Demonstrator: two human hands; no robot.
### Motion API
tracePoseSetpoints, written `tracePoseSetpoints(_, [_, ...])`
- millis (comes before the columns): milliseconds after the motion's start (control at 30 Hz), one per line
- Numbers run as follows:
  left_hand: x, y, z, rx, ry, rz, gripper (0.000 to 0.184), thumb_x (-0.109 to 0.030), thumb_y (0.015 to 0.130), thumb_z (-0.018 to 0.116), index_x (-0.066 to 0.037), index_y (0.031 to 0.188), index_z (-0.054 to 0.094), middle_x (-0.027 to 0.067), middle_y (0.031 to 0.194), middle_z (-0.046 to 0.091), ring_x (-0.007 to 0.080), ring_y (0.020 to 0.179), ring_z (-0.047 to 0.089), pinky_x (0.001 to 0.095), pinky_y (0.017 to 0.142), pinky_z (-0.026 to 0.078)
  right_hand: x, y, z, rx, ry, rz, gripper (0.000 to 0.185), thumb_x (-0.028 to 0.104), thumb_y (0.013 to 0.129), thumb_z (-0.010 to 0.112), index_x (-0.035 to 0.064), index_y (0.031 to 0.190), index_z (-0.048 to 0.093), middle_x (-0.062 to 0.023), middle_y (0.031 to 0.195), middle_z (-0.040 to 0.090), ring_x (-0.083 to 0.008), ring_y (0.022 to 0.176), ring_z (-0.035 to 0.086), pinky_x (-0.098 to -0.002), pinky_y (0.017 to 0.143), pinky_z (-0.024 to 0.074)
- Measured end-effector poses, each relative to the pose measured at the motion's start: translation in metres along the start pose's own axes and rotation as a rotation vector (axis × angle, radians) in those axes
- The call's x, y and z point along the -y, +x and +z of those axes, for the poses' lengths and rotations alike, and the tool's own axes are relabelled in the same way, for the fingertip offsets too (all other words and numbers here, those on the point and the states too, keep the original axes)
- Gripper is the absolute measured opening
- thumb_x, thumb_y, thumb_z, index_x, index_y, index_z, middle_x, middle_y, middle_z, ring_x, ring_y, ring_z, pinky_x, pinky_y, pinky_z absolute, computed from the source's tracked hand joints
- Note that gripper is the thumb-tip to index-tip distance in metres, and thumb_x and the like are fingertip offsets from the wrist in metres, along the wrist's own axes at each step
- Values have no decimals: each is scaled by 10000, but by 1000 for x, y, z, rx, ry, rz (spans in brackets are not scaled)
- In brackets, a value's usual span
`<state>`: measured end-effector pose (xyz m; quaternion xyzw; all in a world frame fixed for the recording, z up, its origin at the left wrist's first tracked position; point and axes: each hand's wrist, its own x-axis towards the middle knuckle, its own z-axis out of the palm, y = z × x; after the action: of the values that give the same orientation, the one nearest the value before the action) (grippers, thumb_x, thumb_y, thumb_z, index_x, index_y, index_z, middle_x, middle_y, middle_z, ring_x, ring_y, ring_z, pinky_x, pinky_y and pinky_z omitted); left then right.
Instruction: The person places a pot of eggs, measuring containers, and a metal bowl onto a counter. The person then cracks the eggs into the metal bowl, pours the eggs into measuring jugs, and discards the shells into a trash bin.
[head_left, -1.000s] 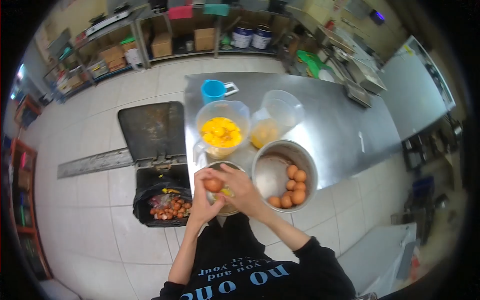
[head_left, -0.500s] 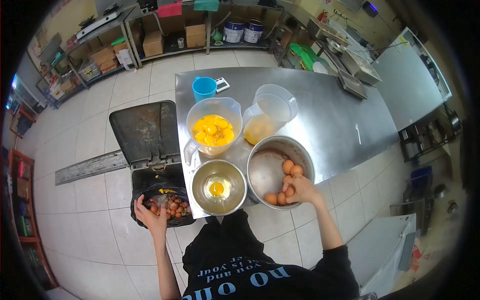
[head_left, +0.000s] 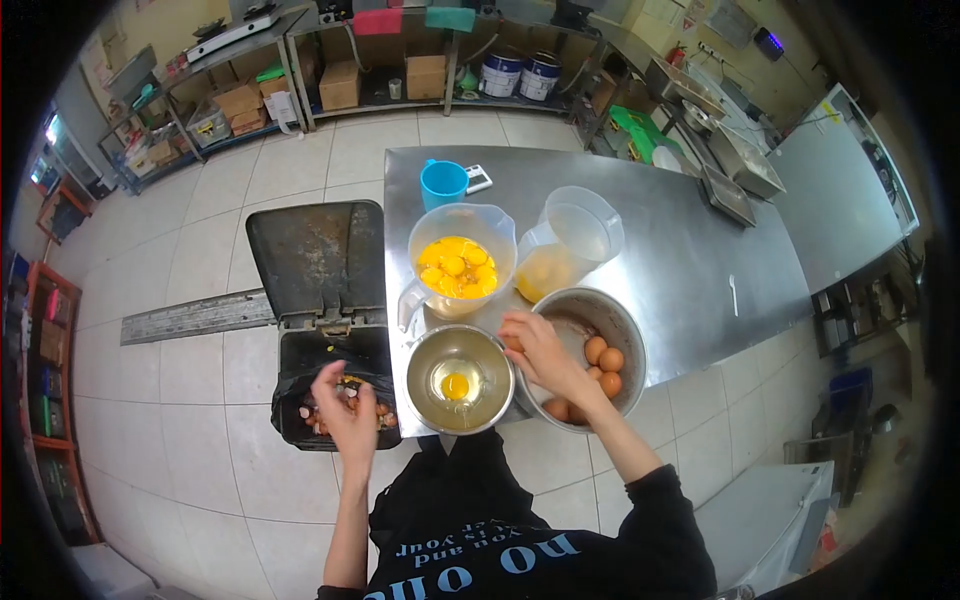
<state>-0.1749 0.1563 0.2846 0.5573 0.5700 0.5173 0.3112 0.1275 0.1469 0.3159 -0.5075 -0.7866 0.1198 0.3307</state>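
Note:
My right hand (head_left: 541, 352) is closed around an egg (head_left: 513, 343), between the steel bowl and the large pot. Several brown eggs (head_left: 611, 360) lie inside the pot (head_left: 640, 345). The steel bowl (head_left: 490, 408) contains one yolk (head_left: 455, 386) in clear egg white. Over the black-lined bin (head_left: 290, 425) my left hand (head_left: 350, 412) is held with fingers apart and nothing visible in it. Broken eggshells (head_left: 320, 418) fill part of the bin. Behind the bowl, a clear pitcher (head_left: 497, 222) holds many yolks (head_left: 457, 266).
A second clear pitcher (head_left: 590, 225), tilted-looking, stands behind the pot. A blue cup (head_left: 443, 185) and a small white device (head_left: 479, 178) sit at the steel table's (head_left: 690, 300) far left. A light-coloured utensil (head_left: 732, 296) lies at right. The bin lid (head_left: 318, 255) stands raised.
My right hand has moved left from the eggs in the pot with an egg in its grip. My left hand has shifted right and up over the bin. The camera view has shifted slightly.

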Motion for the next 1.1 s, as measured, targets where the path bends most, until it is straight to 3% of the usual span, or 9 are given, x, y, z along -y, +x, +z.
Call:
tracePoseSetpoints(67, [-19,0,13,118,-99,-18,357,6,794,579,-13,1148,537,84,1117,545,181,1007,534,281,842,413,-2,3,-1,123,-39,58,315,88,810,626,58,1109,532,-157,1204,480,-357,1124,471,-428,955,384])
tracePoseSetpoints(233, [-74,8,51,469,-132,124,386,-9,801,608,-83,1180,593,98,1074,571,177,909,600,283,764,479,40,25,-4,-46,295,229,293,136,885,584,53,1158,519,-123,1120,531,-257,1025,544,-355,865,441])
tracePoseSetpoints(300, [-86,10,62,567,-195,90,458,13,798,622,-79,1243,558,98,1097,572,157,902,614,264,756,495,46,31,-1,17,884,603,321,173,923,555,47,1211,491,-69,1076,550,-152,942,563,-283,780,470])
tracePoseSetpoints(433, [-75,19,65,592,-225,110,511,-17,732,713,-97,1222,590,91,963,605,154,821,630,245,706,517,48,33,8,140,1252,819,350,175,930,541,49,1248,466,-32,1073,551,-90,912,554,-243,728,479])
tracePoseSetpoints(500, [-70,18,57,616,-217,50,501,-1,706,726,-81,1187,614,100,944,628,160,783,648,244,692,535,49,29,10,332,1012,702,409,170,935,515,30,1307,418,-57,1089,548,-111,917,555,-251,777,466])
tracePoseSetpoints(600, [-56,13,51,603,-100,88,489,-5,698,730,-69,1171,625,118,961,644,167,756,661,256,684,553,44,18,30,254,712,338,459,100,901,486,15,1339,381,-104,1170,520,-193,1064,533,-293,896,437])
tracePoseSetpoints(700, [-48,8,51,554,-46,112,512,49,678,720,-55,1171,629,113,938,677,146,772,666,259,687,550,43,13,43,225,524,246,553,8,827,470,23,1367,354,-157,1254,465,-269,1188,467,-319,989,377])
tracePoseSetpoints(1033, [-31,5,48,605,-89,90,484,99,700,610,-13,1167,547,145,1202,576,227,998,624,309,823,539,74,12,16,354,168,179,659,-26,795,526,97,1412,330,-171,1259,461,-350,1131,504,-385,960,421])
tracePoseSetpoints(1100, [-28,2,54,561,-176,147,555,101,696,585,-16,1224,459,154,1270,524,251,1117,562,337,929,475,84,12,20,149,32,183,616,-2,728,636,88,1312,464,-140,1161,539,-321,1036,555,-396,866,466])
